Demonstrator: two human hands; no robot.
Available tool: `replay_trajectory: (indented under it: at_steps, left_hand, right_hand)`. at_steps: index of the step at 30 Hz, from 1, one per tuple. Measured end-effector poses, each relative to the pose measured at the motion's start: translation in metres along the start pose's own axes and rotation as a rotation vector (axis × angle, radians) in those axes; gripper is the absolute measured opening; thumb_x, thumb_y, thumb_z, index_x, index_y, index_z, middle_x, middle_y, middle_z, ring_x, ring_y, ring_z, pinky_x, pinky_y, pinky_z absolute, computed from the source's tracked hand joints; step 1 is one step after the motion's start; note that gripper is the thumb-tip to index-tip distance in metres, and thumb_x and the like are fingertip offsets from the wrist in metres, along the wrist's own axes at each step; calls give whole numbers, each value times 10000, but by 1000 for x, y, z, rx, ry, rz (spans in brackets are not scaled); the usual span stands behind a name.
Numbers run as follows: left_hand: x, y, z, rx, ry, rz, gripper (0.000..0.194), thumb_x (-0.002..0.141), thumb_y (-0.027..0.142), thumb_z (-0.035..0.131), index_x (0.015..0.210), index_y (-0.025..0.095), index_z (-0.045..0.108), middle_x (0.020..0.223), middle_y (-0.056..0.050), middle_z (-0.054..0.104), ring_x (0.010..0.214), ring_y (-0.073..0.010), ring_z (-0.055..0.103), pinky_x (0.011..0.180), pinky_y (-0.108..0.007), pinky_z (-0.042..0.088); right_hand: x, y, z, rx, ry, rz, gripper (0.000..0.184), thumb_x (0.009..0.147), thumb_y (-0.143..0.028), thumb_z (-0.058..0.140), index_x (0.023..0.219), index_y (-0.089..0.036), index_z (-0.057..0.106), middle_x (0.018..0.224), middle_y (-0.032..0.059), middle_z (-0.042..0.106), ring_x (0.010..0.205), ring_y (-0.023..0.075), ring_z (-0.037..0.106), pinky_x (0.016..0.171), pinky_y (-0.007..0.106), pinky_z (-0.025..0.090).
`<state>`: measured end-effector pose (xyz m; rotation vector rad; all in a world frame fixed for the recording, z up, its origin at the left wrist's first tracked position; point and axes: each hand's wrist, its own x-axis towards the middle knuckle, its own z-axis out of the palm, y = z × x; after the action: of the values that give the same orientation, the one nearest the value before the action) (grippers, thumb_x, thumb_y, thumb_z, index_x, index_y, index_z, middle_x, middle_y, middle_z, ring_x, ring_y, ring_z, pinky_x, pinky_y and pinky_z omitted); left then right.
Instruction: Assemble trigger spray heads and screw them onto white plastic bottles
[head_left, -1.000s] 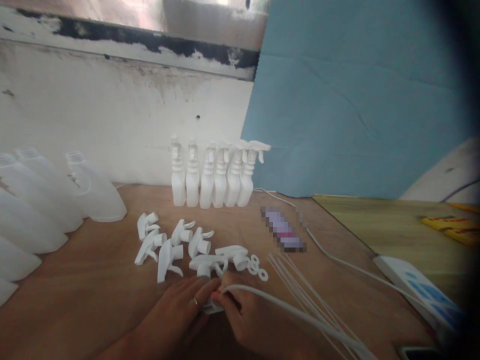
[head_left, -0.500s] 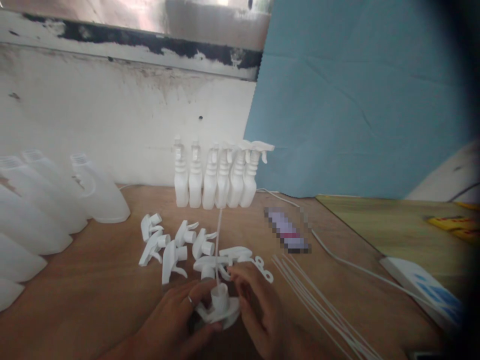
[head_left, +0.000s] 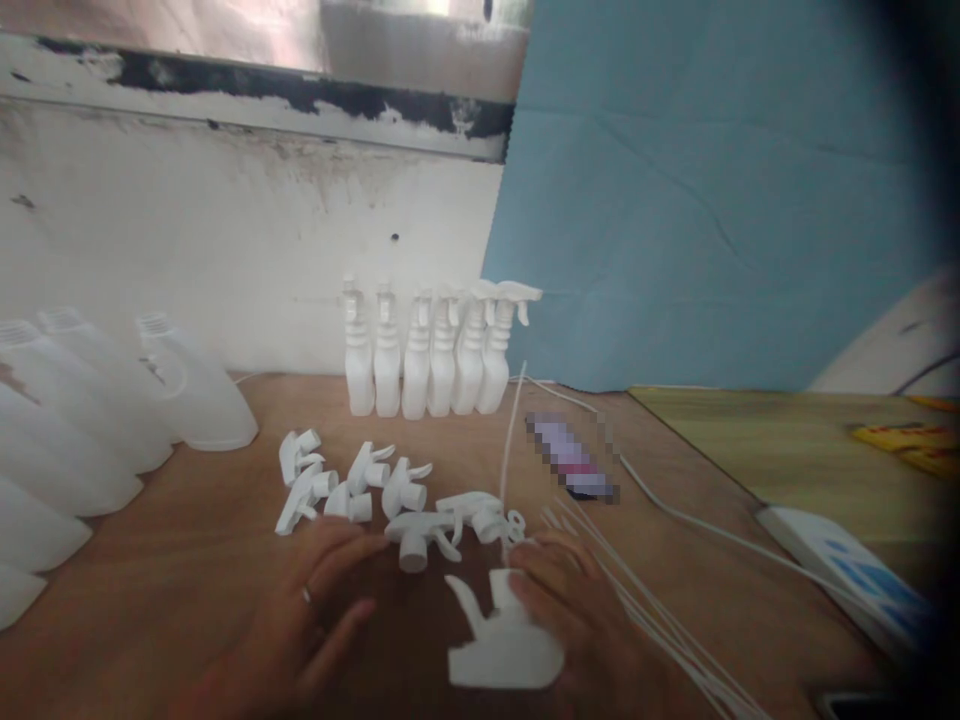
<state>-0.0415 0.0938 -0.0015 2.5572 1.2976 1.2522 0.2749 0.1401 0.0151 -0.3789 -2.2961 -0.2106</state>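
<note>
My right hand point(head_left: 581, 600) is closed around the side of a white trigger sprayer head point(head_left: 506, 640), held with its neck upward. A thin white dip tube point(head_left: 512, 440) rises from about that neck, leaning slightly right. White ring washers point(head_left: 514, 525) lie just beyond my right fingertips, partly covered. My left hand point(head_left: 322, 590) is apart from the held head, fingers spread and nothing in them. It hovers by a loose trigger sprayer head point(head_left: 350, 503), hiding its lower part. Several more white sprayer heads point(head_left: 405, 487) lie on the wooden table point(head_left: 172, 560) in front of both hands.
White spray bottles point(head_left: 416, 370) with trigger tops stand in a row by the wall. Larger open-necked bottles point(head_left: 199, 395) stand at the left. Loose dip tubes point(head_left: 637, 610) lie right of my hand, with a blurred-out purple object point(head_left: 566, 455) and a white cable point(head_left: 697, 525) beyond.
The sprayer head, earlier between both hands, is now in my right hand, shifted right and turned. The tube moved right with it. My left hand has let go and moved left, fingers spread.
</note>
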Motion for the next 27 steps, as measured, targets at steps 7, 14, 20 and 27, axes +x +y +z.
replay_trajectory:
  at_steps: [7,14,20,27]
  left_hand:
    - [6,-111,-42,586,449,-349,643,807,356,702,1322,114,403,1277,-149,469,1258,-367,418,1047,-547,386]
    - [1,-165,-67,704,574,-531,1031,694,529,767,1380,-40,248,1398,-270,320,1308,-422,333,1084,-573,322]
    - [7,-161,-60,659,585,-621,1143,673,525,783,1453,-18,148,1483,-274,235,1374,-435,264,1133,-576,284]
    - [10,-165,-59,589,642,-767,1199,568,421,871,1456,6,181,1453,-285,312,1320,-494,326,1064,-657,338]
  right_hand:
    - [-25,12,-14,430,470,928,331,785,-196,711,1082,-255,578,902,51,742,867,247,706,795,339,545]
    - [-13,20,-5,1059,621,1265,269,741,-357,767,952,-219,673,835,38,743,613,180,651,737,346,522]
    - [-19,16,3,1119,613,1323,318,730,-325,790,1002,-217,667,721,15,713,526,145,582,553,272,482]
    - [-16,19,-1,1244,656,1307,179,740,-282,792,882,-215,705,774,12,699,559,119,550,599,257,494]
